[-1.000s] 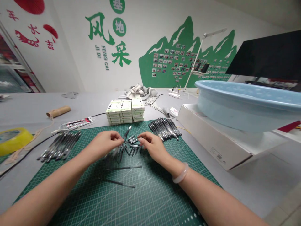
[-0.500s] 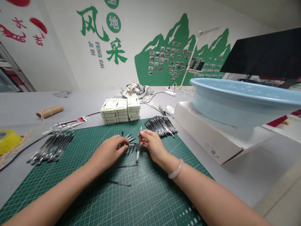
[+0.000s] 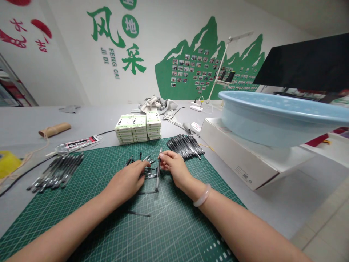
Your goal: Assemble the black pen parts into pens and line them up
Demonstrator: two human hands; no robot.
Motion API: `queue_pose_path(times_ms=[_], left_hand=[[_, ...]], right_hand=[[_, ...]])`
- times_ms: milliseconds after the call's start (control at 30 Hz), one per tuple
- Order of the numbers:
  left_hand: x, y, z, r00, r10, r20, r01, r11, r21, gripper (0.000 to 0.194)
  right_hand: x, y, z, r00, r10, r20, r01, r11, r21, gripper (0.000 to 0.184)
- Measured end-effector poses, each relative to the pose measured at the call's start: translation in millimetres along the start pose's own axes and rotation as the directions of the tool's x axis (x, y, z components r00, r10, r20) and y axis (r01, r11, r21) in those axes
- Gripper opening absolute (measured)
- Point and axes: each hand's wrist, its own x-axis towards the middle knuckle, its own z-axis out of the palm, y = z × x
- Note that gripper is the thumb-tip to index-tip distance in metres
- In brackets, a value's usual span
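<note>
My right hand [image 3: 174, 165] is closed around a clear-barrelled pen [image 3: 158, 174], held nearly upright with its pointed end up and its dark end down near the mat. Just to the left, my left hand [image 3: 131, 180] reaches over a small heap of black pen caps [image 3: 149, 174]. Its index finger and thumb are apart and bent at the heap's edge, and its other fingers are hidden. Two thin dark refill-like sticks [image 3: 139, 213] lie on the green cutting mat [image 3: 174, 229] nearer me.
Rows of pens lie at the left [image 3: 58, 171] and back right [image 3: 185, 146]. Stacked small boxes [image 3: 139, 127] stand behind the mat. A blue basin [image 3: 272, 120] rests on a white carton [image 3: 234, 156] at right. Yellow tape [image 3: 9, 162] and a brown tube [image 3: 54, 130] are at far left.
My left hand has shifted slightly left, its fingertips spreading over the caps, some of which now lie differently. The pen in my right hand has moved slightly left and down.
</note>
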Motion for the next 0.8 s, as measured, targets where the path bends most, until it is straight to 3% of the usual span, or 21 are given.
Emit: queue_pose_path(times_ms=[100,200,300,367,433,567,800], left_hand=[[3.1,-0.5,-7.0,0.995,-0.033,-0.093,0.021,0.992,-0.124,0.035],[7.9,-3.3,-13.8,0.980,-0.177,-0.087,0.120,0.885,-0.450,0.030],[10.6,-6.0,-15.6,0.942,-0.330,0.055,0.235,0.534,-0.812,0.029],[10.7,-6.2,-15.2,0.916,-0.389,0.095,0.228,0.313,-0.922,0.030],[10.0,-5.1,-15.3,0.902,-0.420,0.099,0.194,0.191,-0.962,0.037],[9.0,-3.1,-17.2,0.908,-0.404,0.108,0.166,0.111,-0.980,0.053],[11.2,-8.2,-15.5,0.878,-0.469,0.094,0.160,0.101,-0.982,0.034]], right_hand=[[-2.3,-2.4,1.2,0.999,0.009,0.043,-0.009,1.000,-0.010,0.028],[-6.3,-5.0,4.4,0.987,0.054,0.151,-0.054,0.999,-0.007,0.031],[-9.6,-4.4,8.3,0.959,0.117,0.258,-0.117,0.993,-0.017,0.032],[-10.4,-2.1,10.4,0.945,0.128,0.300,-0.116,0.992,-0.057,0.028],[-10.2,0.5,11.8,0.940,0.116,0.319,-0.089,0.991,-0.097,0.023],[-9.3,3.5,12.3,0.935,0.099,0.339,-0.060,0.990,-0.126,0.019],[-10.5,3.4,12.5,0.930,0.100,0.354,-0.038,0.983,-0.179,0.020]])
